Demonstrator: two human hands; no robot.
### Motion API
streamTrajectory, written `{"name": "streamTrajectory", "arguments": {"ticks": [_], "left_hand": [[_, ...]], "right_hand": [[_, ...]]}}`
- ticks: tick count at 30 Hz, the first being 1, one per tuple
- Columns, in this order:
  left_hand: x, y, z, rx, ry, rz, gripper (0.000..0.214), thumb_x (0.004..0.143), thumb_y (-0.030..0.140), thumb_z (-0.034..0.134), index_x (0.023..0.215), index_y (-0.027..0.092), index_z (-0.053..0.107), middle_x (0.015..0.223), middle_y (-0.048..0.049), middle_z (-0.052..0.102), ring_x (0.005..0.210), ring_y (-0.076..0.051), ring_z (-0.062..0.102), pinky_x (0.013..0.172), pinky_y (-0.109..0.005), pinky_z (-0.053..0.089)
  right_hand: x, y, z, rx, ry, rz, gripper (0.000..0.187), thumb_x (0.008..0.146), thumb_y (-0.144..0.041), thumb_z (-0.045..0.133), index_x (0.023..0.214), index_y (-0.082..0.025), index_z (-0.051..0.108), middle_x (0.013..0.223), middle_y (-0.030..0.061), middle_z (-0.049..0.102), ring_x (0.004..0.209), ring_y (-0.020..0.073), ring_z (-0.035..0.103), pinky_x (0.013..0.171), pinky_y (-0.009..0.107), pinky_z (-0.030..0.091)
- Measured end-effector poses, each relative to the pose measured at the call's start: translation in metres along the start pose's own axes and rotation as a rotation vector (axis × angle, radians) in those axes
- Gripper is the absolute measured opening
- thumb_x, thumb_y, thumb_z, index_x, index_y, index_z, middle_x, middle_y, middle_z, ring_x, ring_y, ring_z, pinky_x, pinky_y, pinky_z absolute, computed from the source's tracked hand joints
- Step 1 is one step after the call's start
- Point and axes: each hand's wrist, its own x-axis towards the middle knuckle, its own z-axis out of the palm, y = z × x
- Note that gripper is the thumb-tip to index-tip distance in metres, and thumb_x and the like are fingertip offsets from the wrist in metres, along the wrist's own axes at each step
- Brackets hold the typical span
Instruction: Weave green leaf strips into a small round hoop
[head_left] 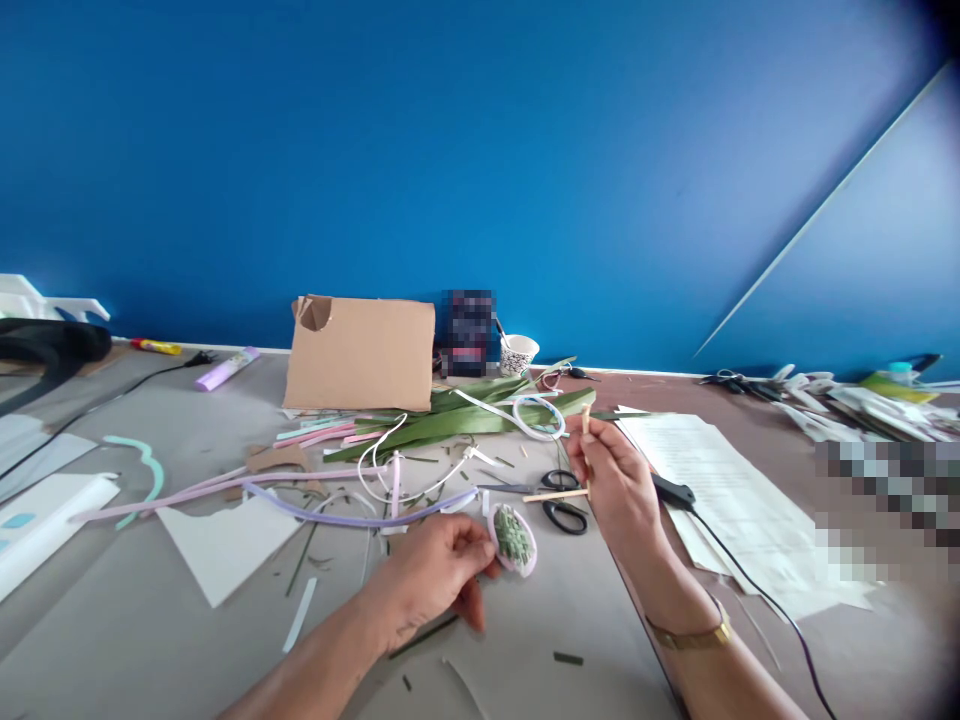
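Pinched at its left edge between the thumb and fingers of my left hand [446, 565] is a small oval piece [514, 538], with a pale pink rim and green leaf strips filling its middle. My right hand [615, 480] is closed on a thin beige stick [586, 418], whose tip pokes up above the fingers. A second beige length [555, 496] runs level beside the palm, over the scissors; whether it joins the held stick I cannot tell. The black-handled scissors [564, 516] lie between my hands. Behind the right wrist shows a black glue gun [675, 492] with a cord.
Long green leaves [427, 428] and pastel strips [322, 515] spread across the table behind my hands. A cardboard piece [360, 355] and a patterned paper cup [518, 354] stand by the blue wall. Printed sheets [720, 490] lie at right, white board scraps [225, 540] at left.
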Motion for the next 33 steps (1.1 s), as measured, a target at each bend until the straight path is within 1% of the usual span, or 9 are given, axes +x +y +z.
{"name": "streamTrajectory", "arguments": {"ticks": [3, 6, 12, 16, 20, 24, 26, 29, 33], "left_hand": [[0.003, -0.003, 0.0, 0.014, 0.001, 0.004, 0.026, 0.074, 0.04, 0.063, 0.07, 0.016, 0.054, 0.057, 0.0058, 0.059, 0.035, -0.008, 0.052, 0.042, -0.022, 0.042], [0.007, -0.006, 0.001, -0.013, 0.032, 0.023, 0.028, 0.074, 0.041, 0.063, 0.069, 0.017, 0.051, 0.057, 0.0073, 0.056, 0.035, -0.007, 0.05, 0.042, -0.023, 0.046], [0.013, -0.008, 0.004, 0.005, 0.084, 0.041, 0.026, 0.076, 0.037, 0.061, 0.064, 0.017, 0.048, 0.052, 0.0079, 0.052, 0.034, -0.007, 0.048, 0.041, -0.023, 0.048], [0.013, -0.009, 0.003, 0.049, 0.102, 0.053, 0.024, 0.08, 0.035, 0.055, 0.064, 0.018, 0.047, 0.052, 0.0077, 0.051, 0.032, -0.006, 0.045, 0.041, -0.025, 0.049], [0.01, -0.012, 0.001, 0.176, 0.068, 0.069, 0.023, 0.082, 0.037, 0.052, 0.069, 0.018, 0.049, 0.06, 0.0054, 0.057, 0.034, -0.006, 0.049, 0.041, -0.022, 0.044], [0.004, -0.001, -0.006, 0.227, 0.092, 0.153, 0.016, 0.081, 0.032, 0.049, 0.073, 0.019, 0.05, 0.063, 0.0062, 0.058, 0.035, -0.005, 0.047, 0.044, -0.021, 0.042], [0.002, 0.007, -0.011, 0.272, 0.184, 0.227, 0.016, 0.082, 0.033, 0.048, 0.074, 0.019, 0.05, 0.063, 0.0067, 0.056, 0.039, -0.006, 0.045, 0.046, -0.02, 0.041], [0.002, 0.015, -0.02, 0.489, 0.392, 0.292, 0.013, 0.081, 0.03, 0.048, 0.075, 0.02, 0.053, 0.064, 0.0062, 0.055, 0.047, -0.008, 0.047, 0.049, -0.02, 0.039], [0.007, 0.011, -0.03, 0.732, 0.535, 0.427, 0.013, 0.083, 0.027, 0.046, 0.079, 0.022, 0.057, 0.067, 0.0038, 0.06, 0.059, -0.013, 0.055, 0.059, -0.023, 0.043]], "right_hand": [[0.002, 0.005, -0.003, -0.377, -0.06, -0.109, 0.019, 0.084, -0.027, 0.051, 0.092, -0.019, 0.066, 0.074, 0.0013, 0.052, 0.065, 0.014, 0.05, 0.059, 0.027, 0.04], [0.002, 0.008, -0.003, -0.593, -0.186, -0.207, 0.021, 0.083, -0.023, 0.05, 0.092, -0.018, 0.068, 0.081, 0.0045, 0.056, 0.07, 0.0164, 0.054, 0.064, 0.028, 0.043], [0.001, 0.013, 0.0, -0.752, -0.325, -0.252, 0.027, 0.079, -0.016, 0.048, 0.095, -0.017, 0.07, 0.082, 0.0067, 0.061, 0.073, 0.0191, 0.057, 0.067, 0.03, 0.044], [0.003, 0.018, -0.001, -0.804, -0.323, -0.243, 0.026, 0.078, -0.016, 0.05, 0.094, -0.019, 0.071, 0.084, 0.0066, 0.064, 0.077, 0.0206, 0.058, 0.07, 0.031, 0.044], [0.005, 0.019, -0.003, -0.829, -0.308, -0.252, 0.026, 0.078, -0.014, 0.051, 0.093, -0.019, 0.071, 0.086, 0.0067, 0.065, 0.078, 0.0201, 0.059, 0.07, 0.03, 0.044], [0.006, 0.016, -0.003, -0.923, -0.325, -0.232, 0.028, 0.078, -0.014, 0.051, 0.098, -0.019, 0.07, 0.088, 0.0064, 0.066, 0.082, 0.0203, 0.059, 0.072, 0.03, 0.041], [0.006, 0.016, -0.004, -0.99, -0.354, -0.205, 0.029, 0.079, -0.014, 0.051, 0.101, -0.02, 0.069, 0.088, 0.0057, 0.067, 0.084, 0.0203, 0.059, 0.074, 0.031, 0.04], [0.005, 0.018, -0.004, -1.043, -0.386, -0.179, 0.029, 0.079, -0.013, 0.051, 0.101, -0.021, 0.069, 0.088, 0.0053, 0.067, 0.085, 0.021, 0.059, 0.077, 0.033, 0.038], [0.005, 0.018, -0.004, -1.087, -0.406, -0.187, 0.028, 0.079, -0.012, 0.05, 0.097, -0.021, 0.07, 0.091, 0.0068, 0.068, 0.092, 0.0246, 0.058, 0.08, 0.037, 0.036]]}}
